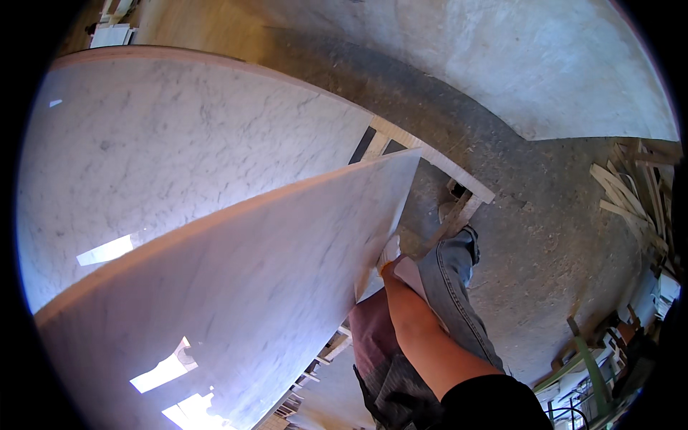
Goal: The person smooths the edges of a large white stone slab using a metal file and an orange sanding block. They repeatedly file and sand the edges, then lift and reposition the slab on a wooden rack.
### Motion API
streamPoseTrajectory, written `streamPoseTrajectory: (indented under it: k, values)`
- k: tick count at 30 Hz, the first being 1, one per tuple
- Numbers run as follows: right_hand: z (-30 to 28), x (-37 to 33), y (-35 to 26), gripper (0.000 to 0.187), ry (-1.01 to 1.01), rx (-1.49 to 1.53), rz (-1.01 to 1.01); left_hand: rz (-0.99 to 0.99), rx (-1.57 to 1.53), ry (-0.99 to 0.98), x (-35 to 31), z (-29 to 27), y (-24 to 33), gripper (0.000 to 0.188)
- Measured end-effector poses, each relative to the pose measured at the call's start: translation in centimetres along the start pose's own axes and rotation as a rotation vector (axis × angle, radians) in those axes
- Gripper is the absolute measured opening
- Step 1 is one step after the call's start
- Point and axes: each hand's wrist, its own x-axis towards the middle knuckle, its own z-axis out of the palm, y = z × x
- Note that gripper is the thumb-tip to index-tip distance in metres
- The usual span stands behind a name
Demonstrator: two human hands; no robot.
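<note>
The left hand is out of view. The right hand (390, 254), gloved in white, has its fingers clamped on the edge of a tilted, glossy, grey-veined white marble slab (236, 301).

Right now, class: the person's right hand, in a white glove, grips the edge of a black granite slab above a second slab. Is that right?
Not quite. The head view shows the right hand gripping a white marble slab, grey-veined, not black granite. The second slab is white marble too.
</note>
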Motion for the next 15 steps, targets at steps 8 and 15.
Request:
streamPoseTrajectory:
  k: [8,15]
  values:
    - [0.2,-0.5,-0.3,0.032,-0.014,-0.009,-0.027,0.031,-0.013,-0.031,-0.1,1.1,1.0,0.023]
    - [2.2,-5.0,-1.9,0.028,-0.070,-0.121,-0.064,0.066,-0.017,-0.059,-0.6,1.1,4.8,0.024]
